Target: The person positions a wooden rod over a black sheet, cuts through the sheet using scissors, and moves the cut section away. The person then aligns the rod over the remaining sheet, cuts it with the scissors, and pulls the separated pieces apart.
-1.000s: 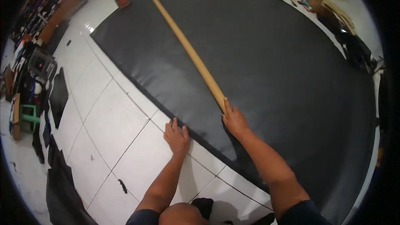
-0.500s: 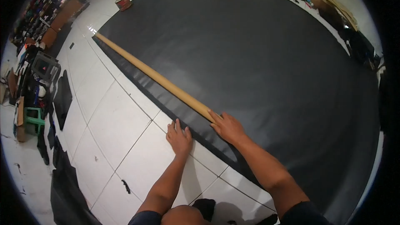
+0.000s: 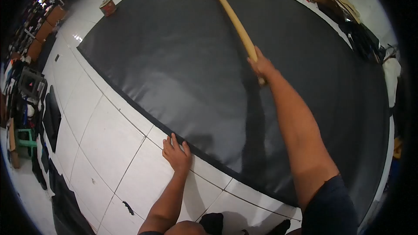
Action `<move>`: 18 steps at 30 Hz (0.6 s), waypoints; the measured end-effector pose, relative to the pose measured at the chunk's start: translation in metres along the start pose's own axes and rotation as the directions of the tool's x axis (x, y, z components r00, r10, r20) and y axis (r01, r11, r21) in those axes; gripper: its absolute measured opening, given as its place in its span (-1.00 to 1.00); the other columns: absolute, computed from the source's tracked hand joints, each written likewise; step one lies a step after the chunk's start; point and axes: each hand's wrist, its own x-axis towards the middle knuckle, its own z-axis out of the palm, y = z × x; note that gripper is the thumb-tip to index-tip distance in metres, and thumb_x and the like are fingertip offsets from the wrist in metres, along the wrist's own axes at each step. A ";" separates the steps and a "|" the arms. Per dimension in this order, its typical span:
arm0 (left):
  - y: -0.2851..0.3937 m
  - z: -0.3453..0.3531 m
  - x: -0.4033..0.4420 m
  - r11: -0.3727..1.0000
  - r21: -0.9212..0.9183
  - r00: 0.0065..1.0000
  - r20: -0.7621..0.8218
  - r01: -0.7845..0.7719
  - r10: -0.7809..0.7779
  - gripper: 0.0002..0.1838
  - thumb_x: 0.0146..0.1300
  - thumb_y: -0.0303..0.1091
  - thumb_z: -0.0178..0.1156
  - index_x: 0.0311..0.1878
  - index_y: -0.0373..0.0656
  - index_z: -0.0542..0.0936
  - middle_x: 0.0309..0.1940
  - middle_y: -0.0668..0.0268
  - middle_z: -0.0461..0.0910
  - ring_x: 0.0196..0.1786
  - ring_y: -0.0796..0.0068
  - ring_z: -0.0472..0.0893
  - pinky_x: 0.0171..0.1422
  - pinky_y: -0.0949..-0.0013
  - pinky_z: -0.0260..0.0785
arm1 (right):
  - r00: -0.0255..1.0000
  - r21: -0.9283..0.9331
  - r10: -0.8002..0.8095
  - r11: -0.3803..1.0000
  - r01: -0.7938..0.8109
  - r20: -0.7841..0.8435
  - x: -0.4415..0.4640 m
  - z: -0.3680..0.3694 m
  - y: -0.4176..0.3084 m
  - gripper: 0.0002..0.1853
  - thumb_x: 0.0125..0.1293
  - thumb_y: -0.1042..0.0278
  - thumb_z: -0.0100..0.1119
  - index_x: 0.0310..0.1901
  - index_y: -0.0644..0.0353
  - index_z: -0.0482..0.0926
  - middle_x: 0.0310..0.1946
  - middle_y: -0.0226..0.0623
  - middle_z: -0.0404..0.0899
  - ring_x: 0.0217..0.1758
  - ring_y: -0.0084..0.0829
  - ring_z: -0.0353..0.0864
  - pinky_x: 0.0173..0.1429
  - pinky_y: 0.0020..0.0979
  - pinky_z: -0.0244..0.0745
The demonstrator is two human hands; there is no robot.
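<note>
In the head view, a large black sheet (image 3: 174,56), like vinyl or synthetic leather, lies spread on the tiled floor. My right hand (image 3: 263,66) is wrapped round a long tan tube (image 3: 235,21), close to its near end. It looks like a cardboard tube. The tube slants away across the sheet, its far end at the top edge of the view, and a dark shadow falls below it. At the sheet's near edge, my left hand (image 3: 177,154) rests open, fingertips touching the dark border and palm over the white tiles.
A red tin (image 3: 107,7) stands by the sheet's far left edge. Black scraps (image 3: 52,117), a green stool (image 3: 27,138) and a grey case (image 3: 32,82) lie at the left. Cardboard (image 3: 344,0) and small tools are along the far right wall.
My right hand has carried the tube from along the near edge to the right and away, and swung it round. My left hand stays at the sheet's edge.
</note>
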 end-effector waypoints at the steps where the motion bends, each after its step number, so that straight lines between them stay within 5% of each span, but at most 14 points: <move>1: -0.001 0.001 0.001 1.000 0.003 1.000 0.004 0.004 -0.004 -0.37 0.35 -0.11 0.09 0.41 -0.24 0.34 0.35 -0.08 0.31 0.47 -0.11 0.17 0.50 -0.10 -0.08 | 1.000 -0.004 0.011 1.000 -0.011 -0.003 -0.005 -0.013 -0.014 -0.27 0.44 -0.06 0.00 0.56 -0.36 -0.07 0.10 0.10 0.57 0.20 0.11 0.54 0.25 0.03 0.45; 3: 0.001 0.001 -0.001 1.000 -0.012 1.000 0.014 0.007 -0.007 -0.36 0.35 -0.10 0.09 0.41 -0.24 0.33 0.35 -0.09 0.32 0.47 -0.11 0.17 0.50 -0.11 -0.08 | 0.995 0.046 0.058 0.997 -0.062 0.081 -0.022 -0.051 -0.037 -0.26 0.44 -0.03 0.02 0.56 -0.29 -0.05 0.08 0.15 0.57 0.17 0.15 0.55 0.25 0.05 0.44; 5: -0.001 0.002 0.000 0.999 0.015 0.999 0.019 0.033 -0.033 -0.36 0.35 -0.09 0.08 0.42 -0.23 0.33 0.35 -0.09 0.32 0.48 -0.12 0.16 0.50 -0.12 -0.09 | 0.995 -0.170 -0.096 0.981 0.093 -0.010 -0.034 -0.044 0.021 -0.25 0.45 0.00 0.02 0.57 -0.28 -0.10 0.04 0.16 0.58 0.12 0.17 0.58 0.23 0.06 0.44; 8: -0.002 0.002 0.000 1.000 0.011 1.000 0.013 0.020 -0.020 -0.35 0.36 -0.10 0.07 0.43 -0.23 0.31 0.36 -0.10 0.31 0.47 -0.10 0.17 0.50 -0.12 -0.08 | 0.991 -0.301 -0.064 0.948 0.098 0.119 -0.135 -0.067 0.127 -0.22 0.47 0.07 0.05 0.57 -0.21 -0.13 -0.04 0.16 0.59 0.00 0.16 0.61 0.13 0.01 0.47; 9: -0.003 0.003 -0.001 1.000 0.015 1.000 0.001 -0.002 0.002 -0.36 0.37 -0.11 0.07 0.43 -0.23 0.31 0.36 -0.10 0.31 0.47 -0.10 0.17 0.50 -0.12 -0.07 | 0.993 -0.378 -0.071 0.920 0.103 0.099 -0.177 -0.073 0.174 -0.23 0.49 0.01 -0.01 0.57 -0.35 -0.20 -0.08 0.10 0.58 -0.04 0.09 0.63 0.11 0.02 0.50; 13: 0.006 -0.005 -0.002 1.000 0.016 0.998 0.062 -0.027 0.026 -0.33 0.40 -0.09 0.06 0.46 -0.26 0.24 0.41 -0.09 0.23 0.48 -0.08 0.14 0.50 -0.09 -0.07 | 0.983 -0.456 0.182 0.878 -0.144 0.040 -0.360 -0.115 0.276 -0.24 0.44 0.09 0.10 0.56 -0.32 -0.07 -0.17 0.02 0.56 -0.09 0.00 0.63 0.08 0.00 0.51; 18: -0.003 -0.010 -0.007 0.995 0.006 0.988 0.117 -0.101 0.100 -0.24 0.38 -0.08 0.11 0.49 -0.32 0.15 0.39 -0.19 0.19 0.49 -0.12 0.12 0.54 -0.07 -0.09 | 0.906 -0.390 0.421 0.828 -0.403 -0.042 -0.546 -0.081 0.354 -0.22 0.42 0.04 0.11 0.56 -0.30 -0.07 -0.17 0.01 0.57 -0.06 0.00 0.63 0.11 -0.03 0.51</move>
